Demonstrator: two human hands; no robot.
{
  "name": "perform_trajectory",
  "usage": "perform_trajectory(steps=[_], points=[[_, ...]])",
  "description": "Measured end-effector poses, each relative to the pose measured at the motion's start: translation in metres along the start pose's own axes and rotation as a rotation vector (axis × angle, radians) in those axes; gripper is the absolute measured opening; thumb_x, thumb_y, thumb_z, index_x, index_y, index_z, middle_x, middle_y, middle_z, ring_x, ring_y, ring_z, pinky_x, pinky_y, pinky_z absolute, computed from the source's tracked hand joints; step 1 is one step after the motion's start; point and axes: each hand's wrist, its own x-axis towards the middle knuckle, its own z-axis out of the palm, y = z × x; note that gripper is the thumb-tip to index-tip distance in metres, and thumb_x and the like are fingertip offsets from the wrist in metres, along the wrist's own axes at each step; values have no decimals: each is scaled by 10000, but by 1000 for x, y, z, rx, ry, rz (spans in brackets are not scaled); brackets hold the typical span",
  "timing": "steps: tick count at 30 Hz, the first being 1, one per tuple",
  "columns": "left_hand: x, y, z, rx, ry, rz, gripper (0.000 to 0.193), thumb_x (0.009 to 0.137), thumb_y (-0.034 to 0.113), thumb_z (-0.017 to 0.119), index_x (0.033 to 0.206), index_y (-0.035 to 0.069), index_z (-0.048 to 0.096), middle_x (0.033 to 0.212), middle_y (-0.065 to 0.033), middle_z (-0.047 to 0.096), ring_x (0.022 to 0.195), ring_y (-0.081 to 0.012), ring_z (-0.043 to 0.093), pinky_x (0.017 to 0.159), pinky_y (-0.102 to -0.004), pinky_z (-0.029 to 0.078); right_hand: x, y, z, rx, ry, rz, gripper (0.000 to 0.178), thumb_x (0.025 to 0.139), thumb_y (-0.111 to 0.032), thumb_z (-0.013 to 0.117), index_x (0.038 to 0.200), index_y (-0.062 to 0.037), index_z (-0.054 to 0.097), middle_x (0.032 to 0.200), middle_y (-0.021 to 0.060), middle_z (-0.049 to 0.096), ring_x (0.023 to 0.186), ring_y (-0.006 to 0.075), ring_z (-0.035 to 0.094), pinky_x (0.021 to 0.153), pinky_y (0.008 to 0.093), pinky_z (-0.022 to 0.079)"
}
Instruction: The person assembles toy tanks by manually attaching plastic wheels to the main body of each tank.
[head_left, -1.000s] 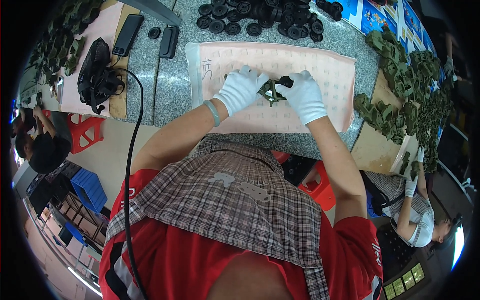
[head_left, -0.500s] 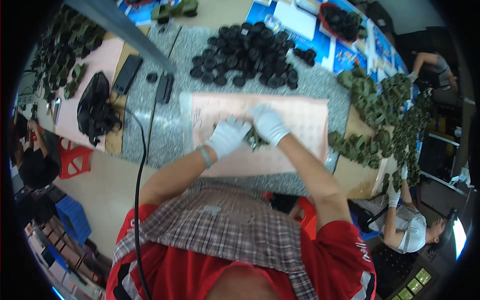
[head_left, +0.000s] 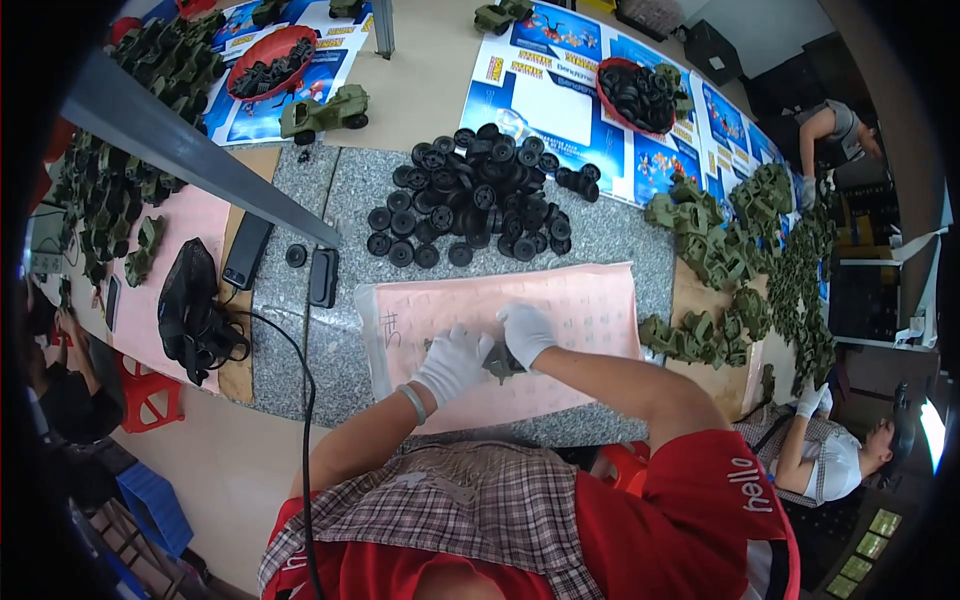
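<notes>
Now lower in frame, just below centre, still keeping green part [head_left: 505, 364] between left hand [head_left: 454, 366] and right hand [head_left: 527, 336], seemingly unreleased. Curling fingers inward; cannot tell whether pinching.

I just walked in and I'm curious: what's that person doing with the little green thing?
The person's left hand holds a small green part over a pink sheet, and the right hand is close against it. The gloves hide some of it. Past the sheet is a pile of black wheels; more green pieces are heaped to the right.
</notes>
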Motion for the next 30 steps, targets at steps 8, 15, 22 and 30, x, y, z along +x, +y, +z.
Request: perform_trajectory(steps=[8, 15, 22, 30], points=[[7, -4, 4, -31, 8, 43, 411, 772, 293, 764, 1077, 79, 593, 966, -109, 621, 890, -300, 625, 676, -428, 540, 15, -18, -43, -280, -282, -814, 155, 905, -201, 592, 926, -91, 699, 914, 138, 693, 866, 347, 703, 783, 451, 549], [8, -6, 5, 19, 2, 26, 476, 752, 362, 789, 1085, 82, 595, 929, -90, 634, 906, -274, 626, 695, -413, 545, 3, -18, -28, -119, -7, -344, 220, 926, -175, 556, 1015, -61, 723, 993, 190, 718, 934, 370, 699, 815, 479, 541], [3, -9, 26, 176, -36, -22, 421, 771, 328, 797, 1052, 114, 568, 885, -95, 599, 882, -279, 637, 609, -396, 556, 12, -20, -25, -90, 178, -233, 223, 948, -185, 572, 1072, -62, 710, 1021, 194, 704, 963, 376, 681, 887, 482, 530], [8, 3, 15, 48, -112, -121, 477, 752, 321, 816, 1121, 125, 585, 951, -109, 634, 917, -311, 643, 714, -465, 573, 104, 32, -100, -164, 675, -79, 484, 826, -297, 817, 1242, -111, 651, 1248, 146, 635, 1157, 345, 622, 990, 460, 511]])
